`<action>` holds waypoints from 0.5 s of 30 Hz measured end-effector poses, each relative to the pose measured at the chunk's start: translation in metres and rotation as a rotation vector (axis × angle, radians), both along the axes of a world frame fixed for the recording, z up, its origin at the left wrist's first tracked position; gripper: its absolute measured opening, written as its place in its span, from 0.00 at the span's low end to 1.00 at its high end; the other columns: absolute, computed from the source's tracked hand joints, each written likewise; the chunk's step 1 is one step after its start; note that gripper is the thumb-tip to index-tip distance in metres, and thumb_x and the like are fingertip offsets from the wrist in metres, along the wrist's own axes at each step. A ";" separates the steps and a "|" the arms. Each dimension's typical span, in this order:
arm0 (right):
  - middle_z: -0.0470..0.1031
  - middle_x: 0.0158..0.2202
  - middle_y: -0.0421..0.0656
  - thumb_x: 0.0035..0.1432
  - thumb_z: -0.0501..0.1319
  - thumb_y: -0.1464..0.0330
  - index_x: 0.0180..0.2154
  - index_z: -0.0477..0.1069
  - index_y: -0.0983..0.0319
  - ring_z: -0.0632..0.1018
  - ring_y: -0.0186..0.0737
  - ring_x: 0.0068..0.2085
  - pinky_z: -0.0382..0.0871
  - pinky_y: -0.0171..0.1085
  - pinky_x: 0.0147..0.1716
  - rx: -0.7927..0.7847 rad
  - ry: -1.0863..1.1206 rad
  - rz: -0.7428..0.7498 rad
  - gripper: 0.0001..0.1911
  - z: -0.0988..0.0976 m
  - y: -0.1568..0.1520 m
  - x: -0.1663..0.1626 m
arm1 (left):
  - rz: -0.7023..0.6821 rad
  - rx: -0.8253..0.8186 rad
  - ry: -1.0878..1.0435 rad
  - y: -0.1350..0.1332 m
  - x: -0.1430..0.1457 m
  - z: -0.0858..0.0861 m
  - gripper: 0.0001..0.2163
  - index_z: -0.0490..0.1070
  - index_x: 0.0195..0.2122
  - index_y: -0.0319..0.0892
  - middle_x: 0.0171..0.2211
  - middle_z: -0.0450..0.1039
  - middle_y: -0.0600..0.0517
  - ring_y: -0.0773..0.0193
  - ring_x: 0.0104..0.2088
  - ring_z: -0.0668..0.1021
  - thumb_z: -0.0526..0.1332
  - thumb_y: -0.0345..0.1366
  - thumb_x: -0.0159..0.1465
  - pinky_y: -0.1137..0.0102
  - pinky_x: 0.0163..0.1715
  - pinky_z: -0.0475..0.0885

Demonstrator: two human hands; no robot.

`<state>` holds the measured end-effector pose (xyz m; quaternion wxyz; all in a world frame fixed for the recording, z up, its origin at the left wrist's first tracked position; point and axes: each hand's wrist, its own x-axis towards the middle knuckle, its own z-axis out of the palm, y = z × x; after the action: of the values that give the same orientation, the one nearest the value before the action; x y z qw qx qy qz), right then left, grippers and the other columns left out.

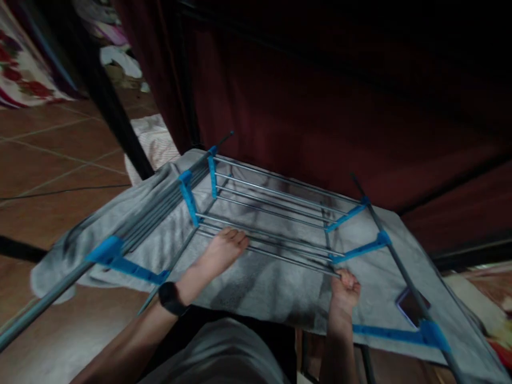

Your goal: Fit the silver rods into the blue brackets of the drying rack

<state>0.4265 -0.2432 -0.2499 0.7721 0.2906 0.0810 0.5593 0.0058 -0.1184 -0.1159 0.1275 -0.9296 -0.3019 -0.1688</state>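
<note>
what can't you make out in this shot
Head view only:
- drying rack: both ends run off the left and right edges.
- right hand: fingertips hidden behind the rack rail it grips.
- dark flat thing by the right rail: too dim to identify.
- whatever lies under the grey cloth: covered.

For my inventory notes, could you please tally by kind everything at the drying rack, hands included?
Hands: 2, left hand and right hand
Drying rack: 1
Grey towel: 1
Phone: 1
Wristwatch: 1
Total: 6
</note>
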 end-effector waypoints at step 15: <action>0.51 0.18 0.30 0.57 0.59 0.63 0.21 0.53 0.56 0.57 0.31 0.19 0.61 0.32 0.21 -0.803 -0.756 -0.550 0.18 0.015 0.000 -0.016 | 0.821 -0.765 -0.706 0.046 -0.081 -0.043 0.10 0.78 0.38 0.49 0.34 0.75 0.54 0.60 0.30 0.68 0.69 0.38 0.53 0.72 0.30 0.56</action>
<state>0.4106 -0.2429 -0.2354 0.9125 -0.2311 -0.0719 0.3299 -0.0756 -0.0727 -0.1586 -0.2641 -0.6075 -0.6941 -0.2817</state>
